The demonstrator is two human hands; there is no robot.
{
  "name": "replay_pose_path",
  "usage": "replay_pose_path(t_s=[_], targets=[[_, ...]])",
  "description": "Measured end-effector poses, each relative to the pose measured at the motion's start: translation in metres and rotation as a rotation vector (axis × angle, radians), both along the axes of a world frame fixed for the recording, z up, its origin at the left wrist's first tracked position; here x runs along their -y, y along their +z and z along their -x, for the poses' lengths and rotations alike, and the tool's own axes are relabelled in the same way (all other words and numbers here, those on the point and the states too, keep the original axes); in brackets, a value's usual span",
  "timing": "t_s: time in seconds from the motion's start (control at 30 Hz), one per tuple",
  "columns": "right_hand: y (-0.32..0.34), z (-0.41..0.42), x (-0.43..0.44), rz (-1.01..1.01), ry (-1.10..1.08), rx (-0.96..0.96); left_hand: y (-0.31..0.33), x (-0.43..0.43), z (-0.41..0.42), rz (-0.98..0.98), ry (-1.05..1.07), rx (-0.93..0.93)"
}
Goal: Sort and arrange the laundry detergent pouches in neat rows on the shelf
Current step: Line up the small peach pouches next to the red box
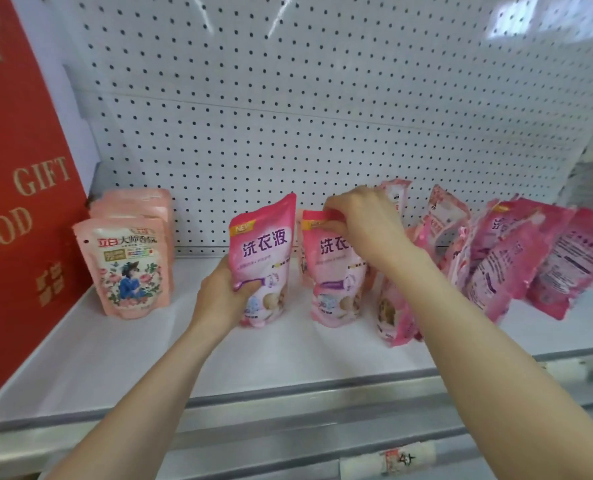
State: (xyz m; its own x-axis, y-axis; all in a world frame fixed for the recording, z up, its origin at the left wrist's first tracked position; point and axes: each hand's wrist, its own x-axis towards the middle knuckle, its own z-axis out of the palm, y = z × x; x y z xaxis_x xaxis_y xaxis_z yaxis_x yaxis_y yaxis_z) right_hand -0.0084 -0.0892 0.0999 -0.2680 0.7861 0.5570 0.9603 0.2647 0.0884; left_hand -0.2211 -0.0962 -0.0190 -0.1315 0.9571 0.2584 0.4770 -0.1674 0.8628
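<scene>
Both hands (219, 296) (364, 223) partly cover gripped pouches (267, 237) (333, 292); rightmost pouches (565, 258) blurred.

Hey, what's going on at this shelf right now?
A person is sorting pink detergent pouches on a white shelf. The left hand grips one upright pouch near its bottom, while the right hand pinches the top of the next pouch beside it. A tidy row of paler pouches stands at the left by a red gift box. The leaning pouches on the right are a jumble.
</scene>
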Motion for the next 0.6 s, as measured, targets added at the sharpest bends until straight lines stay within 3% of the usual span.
replay_pose_path(t_s=[0.23, 0.33, 0.43, 0.53, 0.6], targets=[[-0.015, 0.04, -0.013, -0.03, 0.066, -0.28, -0.001, 0.024, 0.046, -0.031, -0.009, 0.069], [-0.021, 0.039, -0.013, -0.134, 0.093, -0.382, -0.002, 0.031, 0.056, -0.039, -0.012, 0.093], [-0.042, 0.021, 0.007, -0.269, 0.051, -0.66, -0.004, 0.034, 0.06, -0.054, 0.01, 0.115], [-0.082, 0.018, 0.028, 0.066, 0.026, -1.059, -0.006, 0.035, 0.061, -0.062, 0.008, 0.15], [-0.103, 0.023, 0.031, 0.292, 0.026, -1.075, -0.009, 0.033, 0.064, -0.057, 0.002, 0.16]])
